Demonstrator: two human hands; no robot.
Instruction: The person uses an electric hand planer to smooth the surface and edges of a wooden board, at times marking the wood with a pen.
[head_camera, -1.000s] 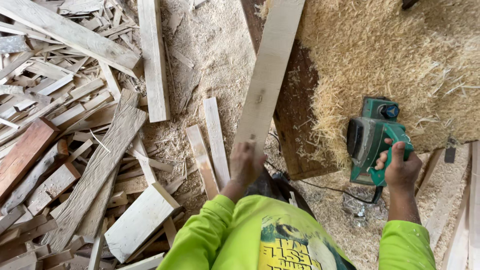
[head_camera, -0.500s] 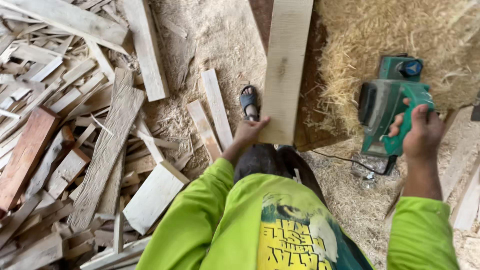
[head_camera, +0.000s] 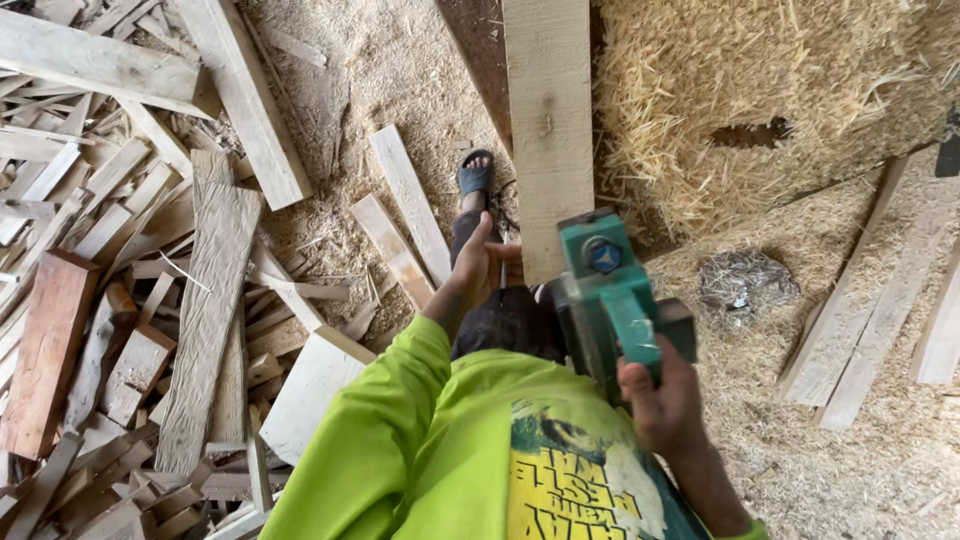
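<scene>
Since a moment ago my right hand (head_camera: 662, 400) has swung the green electric hand planer (head_camera: 612, 295) in from the right, fingers wrapped tight on its handle, right beside the long pale wooden plank (head_camera: 548, 130). My left hand (head_camera: 482, 262) grips the plank's near end. Scrap boards (head_camera: 205, 310) crowd my left; sawdust floor (head_camera: 860, 460) lies open right.
</scene>
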